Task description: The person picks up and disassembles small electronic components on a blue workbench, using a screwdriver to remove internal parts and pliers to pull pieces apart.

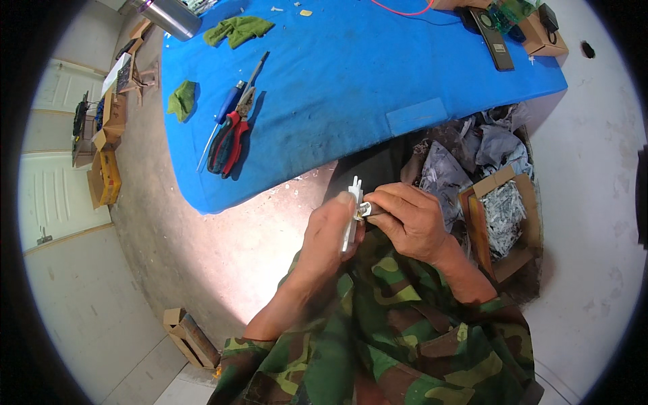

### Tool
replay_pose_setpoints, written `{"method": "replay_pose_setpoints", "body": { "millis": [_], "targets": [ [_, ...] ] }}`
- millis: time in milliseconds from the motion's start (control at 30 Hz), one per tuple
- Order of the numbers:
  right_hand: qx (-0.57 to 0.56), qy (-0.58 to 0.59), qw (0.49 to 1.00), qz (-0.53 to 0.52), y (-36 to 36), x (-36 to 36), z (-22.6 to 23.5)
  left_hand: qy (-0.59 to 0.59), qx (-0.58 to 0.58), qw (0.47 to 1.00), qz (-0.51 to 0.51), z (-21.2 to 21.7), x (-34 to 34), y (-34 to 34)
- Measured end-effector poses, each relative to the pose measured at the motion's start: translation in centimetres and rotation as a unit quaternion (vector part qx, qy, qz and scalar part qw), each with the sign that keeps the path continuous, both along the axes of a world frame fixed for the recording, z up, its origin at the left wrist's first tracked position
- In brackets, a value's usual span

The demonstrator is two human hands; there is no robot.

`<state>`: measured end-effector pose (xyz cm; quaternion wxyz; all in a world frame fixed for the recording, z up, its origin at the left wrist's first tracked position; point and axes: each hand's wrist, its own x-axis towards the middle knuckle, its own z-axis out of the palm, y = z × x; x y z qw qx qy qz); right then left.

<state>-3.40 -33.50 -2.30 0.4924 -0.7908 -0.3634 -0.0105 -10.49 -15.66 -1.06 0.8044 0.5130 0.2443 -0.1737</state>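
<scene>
The head view looks down on two hands that meet over the person's lap, in front of the near edge of a blue desk point(351, 88). The left hand point(327, 236) is closed around one thin white plastic part point(352, 216), which stands on its edge, with its top poking up above the thumb. The right hand point(408, 219) pinches one small shiny metal piece point(365, 210) against the side of the white part. The fingers of both hands are curled tight, so most of the metal piece is hidden and its shape is hard to make out. The person wears camouflage clothes.

On the desk lie one pair of red-handled pliers point(229, 138) and one blue-handled screwdriver point(221, 121), side by side and touching. There are two green cloths point(237, 30): one sits near the far edge and one hangs at the left edge. One silver metal cup point(169, 15) is cut off at the top of the picture. One dark remote-like thing point(493, 37) lies at the far right, beside a red wire point(401, 10).

On the floor to the right, one cardboard box point(503, 223) holds grey scraps. More small boxes point(104, 172) stand at the left, blurry and hard to count.
</scene>
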Motion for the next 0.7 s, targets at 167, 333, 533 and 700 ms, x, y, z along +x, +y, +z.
{"method": "replay_pose_setpoints", "body": {
  "millis": [167, 333, 533, 700],
  "targets": [
    [0.01, 0.183, 0.981, 0.06, -1.0, 0.3, 0.9, -0.135, 0.312, 0.937, -0.078, 0.1, -0.4, 2.0],
    [0.128, 0.479, 0.861, 0.11, -2.1, 0.5, 0.7, -0.324, 0.429, 0.84, -0.066, 0.9, -0.2, 2.8],
    [0.158, 0.554, 0.806, 0.133, -1.9, 0.3, 0.4, -0.475, 0.516, 0.698, -0.144, 0.5, 1.0, 3.7],
    [0.18, 0.511, 0.834, 0.105, -1.0, -0.6, 0.1, -0.437, 0.533, 0.709, -0.149, 0.7, 0.4, 3.2]
  ]
}}
